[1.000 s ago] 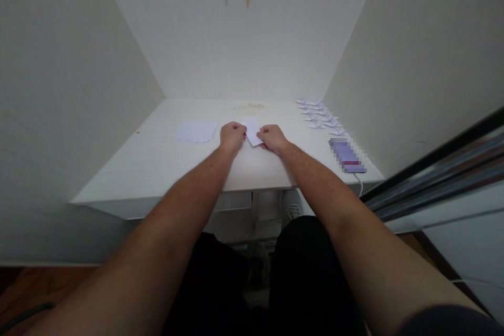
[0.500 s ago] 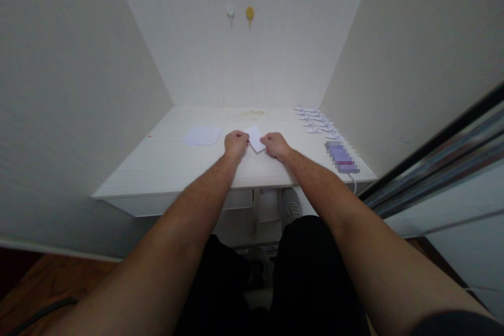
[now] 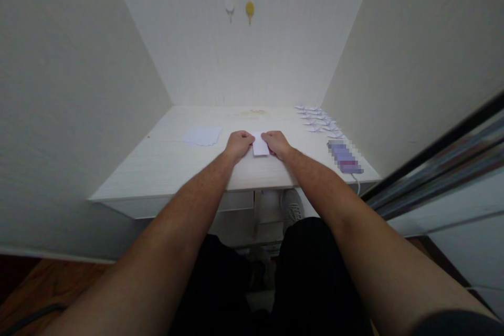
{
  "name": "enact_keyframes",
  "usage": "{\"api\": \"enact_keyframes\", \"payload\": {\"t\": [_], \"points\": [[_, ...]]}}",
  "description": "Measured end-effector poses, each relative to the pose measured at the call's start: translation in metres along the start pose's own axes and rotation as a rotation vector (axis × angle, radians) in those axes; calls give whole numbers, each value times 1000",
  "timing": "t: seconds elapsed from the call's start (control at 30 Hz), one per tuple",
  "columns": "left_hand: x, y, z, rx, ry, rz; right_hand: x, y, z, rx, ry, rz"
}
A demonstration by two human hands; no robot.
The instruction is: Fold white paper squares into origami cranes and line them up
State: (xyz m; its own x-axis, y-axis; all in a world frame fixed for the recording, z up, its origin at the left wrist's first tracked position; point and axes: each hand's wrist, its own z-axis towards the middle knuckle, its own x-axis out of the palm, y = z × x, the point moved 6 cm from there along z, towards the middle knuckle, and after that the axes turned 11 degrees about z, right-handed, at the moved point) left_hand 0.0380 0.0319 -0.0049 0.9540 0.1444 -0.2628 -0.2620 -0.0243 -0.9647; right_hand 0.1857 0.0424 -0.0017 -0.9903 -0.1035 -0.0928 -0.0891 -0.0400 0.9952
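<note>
A small piece of white paper, apparently folded, is held between my two hands above the white desk. My left hand pinches its left edge, thumb on top. On the opposite edge, my right hand grips the paper in the same way. Its near edge points toward me, and the fingers beneath are mostly hidden. To the left of my left hand lie loose sheets of white paper.
Several folded paper cranes stand in rows at the desk's back right. Nearer me is a phone-like device, blurred out, with a white cable. Walls enclose the desk on the left, back and right. Two hooks hang on the back wall.
The paper has turned from a slanted position to nearly straight. Both hands have shifted their grip, and my left thumb now lies on the paper's left edge.
</note>
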Motion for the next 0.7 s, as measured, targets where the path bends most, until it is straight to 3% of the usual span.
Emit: {"api": "enact_keyframes", "payload": {"t": [0.33, 0.7], "points": [[1, -2, 6, 29, 58, 20, -6, 0, 20, -167, -135, -131], [4, -3, 49, 84, -24, -14, -1, -6, 65, -191, -157, -87]]}}
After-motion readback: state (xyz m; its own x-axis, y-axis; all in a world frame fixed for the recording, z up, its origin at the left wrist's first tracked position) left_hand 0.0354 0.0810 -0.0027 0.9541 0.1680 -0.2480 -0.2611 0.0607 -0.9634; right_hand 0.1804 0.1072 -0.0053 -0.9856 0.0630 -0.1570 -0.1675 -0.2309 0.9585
